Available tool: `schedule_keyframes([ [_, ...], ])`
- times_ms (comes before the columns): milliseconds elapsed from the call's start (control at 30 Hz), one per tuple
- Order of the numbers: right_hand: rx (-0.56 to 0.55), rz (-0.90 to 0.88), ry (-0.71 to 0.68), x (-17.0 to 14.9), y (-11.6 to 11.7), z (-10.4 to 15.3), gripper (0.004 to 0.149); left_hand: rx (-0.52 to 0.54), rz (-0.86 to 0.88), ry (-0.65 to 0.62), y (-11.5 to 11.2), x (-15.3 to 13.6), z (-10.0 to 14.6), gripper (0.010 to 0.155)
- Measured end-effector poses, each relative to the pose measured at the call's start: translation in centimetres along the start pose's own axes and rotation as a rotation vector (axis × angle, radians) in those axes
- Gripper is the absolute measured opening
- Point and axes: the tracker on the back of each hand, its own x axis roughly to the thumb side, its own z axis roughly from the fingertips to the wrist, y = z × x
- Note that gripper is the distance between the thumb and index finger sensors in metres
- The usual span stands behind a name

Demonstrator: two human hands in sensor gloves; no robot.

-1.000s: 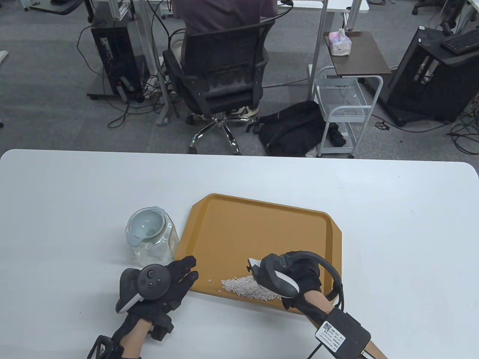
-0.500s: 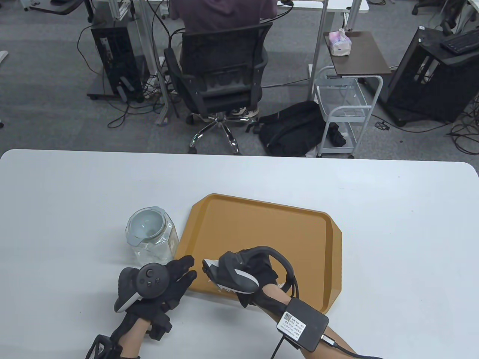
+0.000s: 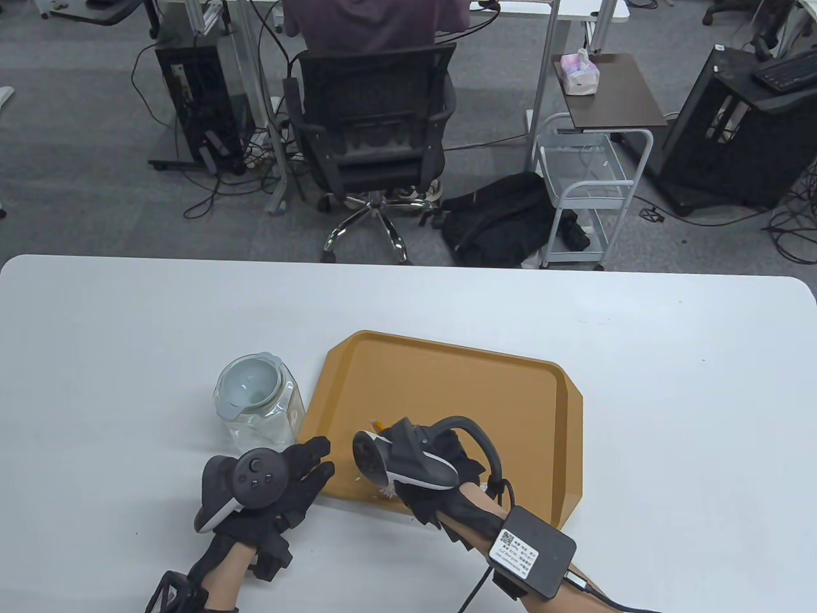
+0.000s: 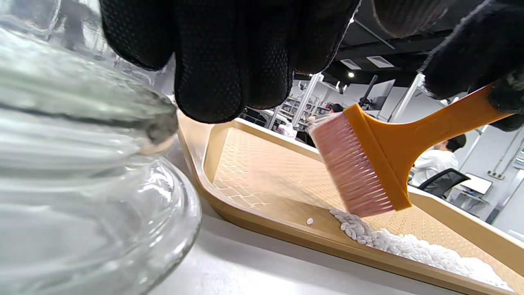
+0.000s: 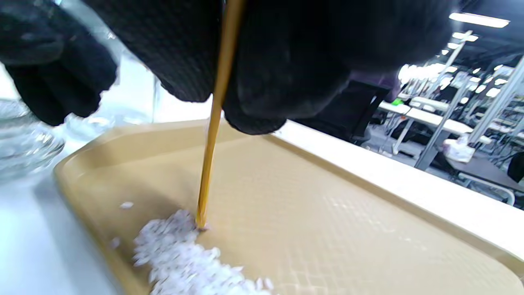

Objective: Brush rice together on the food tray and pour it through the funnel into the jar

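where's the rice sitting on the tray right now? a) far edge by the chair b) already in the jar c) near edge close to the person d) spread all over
c: the rice lies in a line along the near rim of the tray, under the brush that the right hand holds.

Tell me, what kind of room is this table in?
Most likely an office or lab workspace: behind the white table a person sits in a black swivel chair at a desk, computer towers stand on grey carpet with loose cables, and a rolling cart stands nearby.

Rice (image 3: pixel 387 490) mostly under right hand (image 3: pixel 424 476)
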Motion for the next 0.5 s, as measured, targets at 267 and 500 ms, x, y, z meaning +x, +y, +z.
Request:
schedule_keyframes([
  [267, -0.127, 0.127, 0.153, -5.6, -0.8, 3.0, 0.046, -0.004, 0.0, 0.005, -0.1, 0.0, 0.0, 0.06],
  [500, -0.068, 0.246, 0.193, -6.7, -0.5, 5.1, 0.048, -0.005, 0.003, -0.011, -0.2, 0.2, 0.0, 0.06],
])
